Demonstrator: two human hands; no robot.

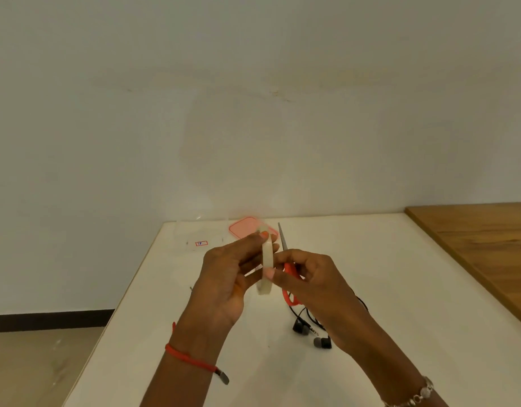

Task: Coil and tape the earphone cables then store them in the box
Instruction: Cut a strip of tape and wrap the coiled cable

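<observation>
1. Holding a roll of pale tape (267, 261) edge-on above the white table (370, 289), the left hand (224, 277) has its fingertips curled over the top of the ring, with its thumb apparently underneath.
2. The right hand (315, 284) is closed around the red handles of a pair of scissors (288, 271), whose grey blades point up and away, just right of the tape.
3. The right thumb presses against the outer face of the tape roll at about mid-height; whether it has hold of a loose tape end cannot be told.
4. The black earphones (312, 333) lie on the table below the right hand, two earbuds and a jack plug showing, with loops of cable partly hidden behind the wrist.
5. A clear box (199, 235) with a small red-bordered label stands at the far edge of the table, left of the hands; its walls are nearly see-through and hard to trace.
6. A pink lid (244, 227) lies flat just right of the box, partly hidden behind the left fingertips.
7. A red cord bracelet (191, 359) circles the left wrist, and a silver chain bracelet (417, 396) the right.
8. A wooden surface (482, 239) adjoins the table on the right.
</observation>
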